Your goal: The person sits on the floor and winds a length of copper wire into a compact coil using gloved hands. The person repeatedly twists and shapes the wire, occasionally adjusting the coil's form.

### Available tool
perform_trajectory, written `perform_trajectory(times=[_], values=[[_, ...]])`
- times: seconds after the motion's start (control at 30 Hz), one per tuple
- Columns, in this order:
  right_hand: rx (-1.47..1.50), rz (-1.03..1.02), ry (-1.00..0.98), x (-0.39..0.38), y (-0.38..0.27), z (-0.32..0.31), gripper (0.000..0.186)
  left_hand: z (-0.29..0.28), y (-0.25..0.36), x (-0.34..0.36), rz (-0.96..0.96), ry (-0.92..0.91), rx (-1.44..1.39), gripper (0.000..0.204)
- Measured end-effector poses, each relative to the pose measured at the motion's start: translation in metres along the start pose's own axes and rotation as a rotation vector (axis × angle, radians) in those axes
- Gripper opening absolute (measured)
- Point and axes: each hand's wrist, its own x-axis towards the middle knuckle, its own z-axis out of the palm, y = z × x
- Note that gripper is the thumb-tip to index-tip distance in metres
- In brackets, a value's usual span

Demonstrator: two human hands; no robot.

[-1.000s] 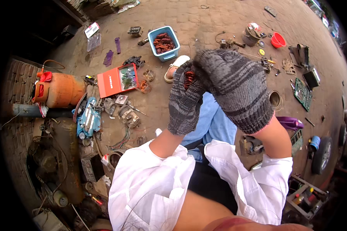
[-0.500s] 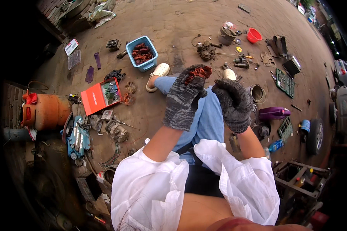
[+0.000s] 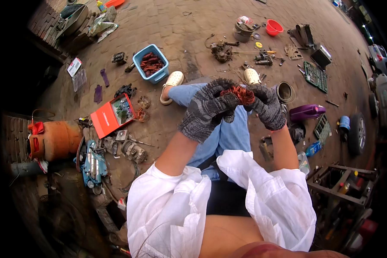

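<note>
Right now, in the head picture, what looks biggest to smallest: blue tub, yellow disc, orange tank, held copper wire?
1. Orange tank
2. Blue tub
3. Held copper wire (partly covered, nearer)
4. Yellow disc

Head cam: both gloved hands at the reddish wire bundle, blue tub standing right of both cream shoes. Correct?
One error: in the head view the blue tub stands left of both cream shoes, not right. The rest holds: left hand and right hand, gloved, are at the reddish wire bundle.
</note>
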Motion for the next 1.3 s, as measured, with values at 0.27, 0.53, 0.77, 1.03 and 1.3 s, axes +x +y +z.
perform_trajectory(times=[0.27,0.53,0.77,1.03,1.3], values=[[-0.554,-0.035,-0.055,0.025,-0.059,-0.01,0.016,-0.002,0.021,0.011,0.077,-0.033,0.767,0.037],[-0.652,-0.111,-0.092,0.026,-0.063,-0.002,0.019,-0.015,0.012,0.02,0.305,0.093,1.011,0.041],[-0.182,0.084,-0.121,0.028,-0.068,0.0,0.025,-0.019,0.015,0.021,0.319,0.111,0.908,0.037],[-0.326,0.056,0.036,0.032,-0.063,0.017,0.024,-0.013,0.007,0.02,0.336,0.037,0.601,0.038],[-0.174,0.049,-0.001,0.029,-0.072,0.021,0.025,-0.004,0.01,0.016,0.453,0.131,0.71,0.033]])
